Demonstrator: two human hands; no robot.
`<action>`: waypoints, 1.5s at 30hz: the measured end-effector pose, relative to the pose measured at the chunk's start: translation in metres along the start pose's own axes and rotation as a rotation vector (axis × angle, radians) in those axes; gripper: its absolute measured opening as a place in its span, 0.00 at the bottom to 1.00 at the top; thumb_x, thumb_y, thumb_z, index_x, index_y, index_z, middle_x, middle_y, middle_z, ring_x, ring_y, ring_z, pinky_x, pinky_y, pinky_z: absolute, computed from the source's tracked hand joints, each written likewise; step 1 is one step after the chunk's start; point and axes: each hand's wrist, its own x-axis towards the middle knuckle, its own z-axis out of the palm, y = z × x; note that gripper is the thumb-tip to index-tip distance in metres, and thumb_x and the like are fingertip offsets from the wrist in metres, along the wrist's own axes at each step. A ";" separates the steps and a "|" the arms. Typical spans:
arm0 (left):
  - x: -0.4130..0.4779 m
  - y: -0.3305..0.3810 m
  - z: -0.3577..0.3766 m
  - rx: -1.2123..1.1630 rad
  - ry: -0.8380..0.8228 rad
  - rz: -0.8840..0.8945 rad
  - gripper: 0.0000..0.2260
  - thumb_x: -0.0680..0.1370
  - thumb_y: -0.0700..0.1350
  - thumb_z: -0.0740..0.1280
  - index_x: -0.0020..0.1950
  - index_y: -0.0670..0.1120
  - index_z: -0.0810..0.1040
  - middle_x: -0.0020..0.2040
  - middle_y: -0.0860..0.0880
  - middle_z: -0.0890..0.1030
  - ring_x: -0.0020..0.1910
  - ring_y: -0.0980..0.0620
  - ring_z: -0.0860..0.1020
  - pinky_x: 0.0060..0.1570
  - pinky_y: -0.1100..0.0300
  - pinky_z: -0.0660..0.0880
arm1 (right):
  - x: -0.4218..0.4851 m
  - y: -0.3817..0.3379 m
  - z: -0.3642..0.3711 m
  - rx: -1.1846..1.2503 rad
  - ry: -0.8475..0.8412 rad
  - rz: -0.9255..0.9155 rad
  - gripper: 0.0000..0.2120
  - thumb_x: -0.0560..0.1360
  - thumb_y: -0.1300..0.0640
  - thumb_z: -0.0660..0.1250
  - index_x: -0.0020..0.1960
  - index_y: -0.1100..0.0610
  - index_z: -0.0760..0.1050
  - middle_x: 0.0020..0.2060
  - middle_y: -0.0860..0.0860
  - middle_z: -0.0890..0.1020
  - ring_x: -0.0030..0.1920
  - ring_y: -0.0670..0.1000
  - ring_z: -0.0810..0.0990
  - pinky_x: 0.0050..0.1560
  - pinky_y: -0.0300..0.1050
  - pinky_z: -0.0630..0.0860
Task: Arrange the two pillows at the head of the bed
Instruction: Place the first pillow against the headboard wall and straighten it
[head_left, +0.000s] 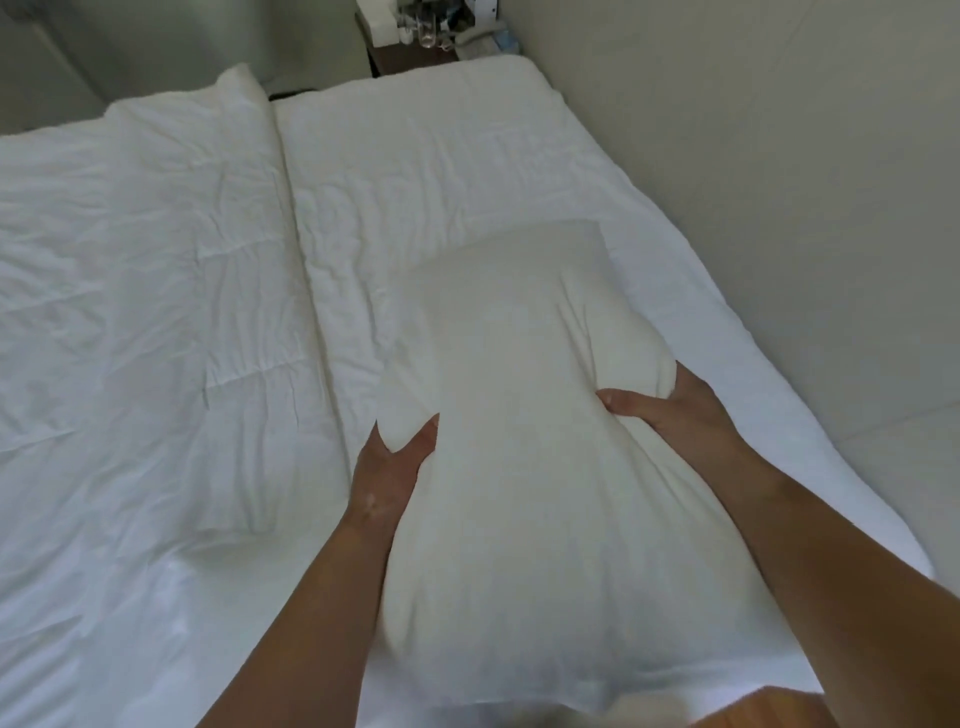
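A white pillow (524, 426) is held lengthwise over the right side of the bed, its far end pointing away from me. My left hand (387, 467) grips its left edge, thumb pressed into the fabric. My right hand (665, 408) grips its right edge a little farther away. Both squeeze the pillow at its middle. A second pillow is not clearly visible; I cannot tell it apart from the white bedding.
A white folded duvet (140, 291) covers the bed's left part, the bare sheet (415, 156) the right. A pale wall (779, 182) runs along the bed's right side. A dark nightstand (400, 57) with glasses and small items stands beyond the far end.
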 end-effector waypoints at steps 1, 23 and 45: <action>-0.008 0.000 0.011 -0.004 0.001 0.024 0.14 0.75 0.52 0.75 0.60 0.55 0.81 0.47 0.61 0.83 0.46 0.64 0.80 0.40 0.79 0.73 | -0.006 -0.004 -0.014 -0.025 0.009 -0.018 0.33 0.71 0.57 0.80 0.68 0.43 0.68 0.49 0.34 0.76 0.47 0.32 0.74 0.40 0.24 0.71; -0.107 -0.053 0.349 -0.123 -0.138 0.065 0.36 0.70 0.47 0.81 0.73 0.60 0.68 0.64 0.61 0.79 0.64 0.56 0.78 0.68 0.50 0.74 | -0.012 0.063 -0.356 -0.206 0.090 -0.098 0.32 0.69 0.65 0.81 0.67 0.45 0.76 0.55 0.36 0.83 0.47 0.27 0.82 0.45 0.23 0.75; -0.045 -0.111 0.475 0.679 -0.152 -0.292 0.25 0.73 0.41 0.75 0.66 0.42 0.70 0.52 0.43 0.79 0.50 0.41 0.80 0.53 0.52 0.78 | 0.064 0.244 -0.434 -0.466 -0.009 0.110 0.40 0.69 0.55 0.82 0.77 0.50 0.70 0.65 0.51 0.84 0.65 0.55 0.81 0.66 0.48 0.75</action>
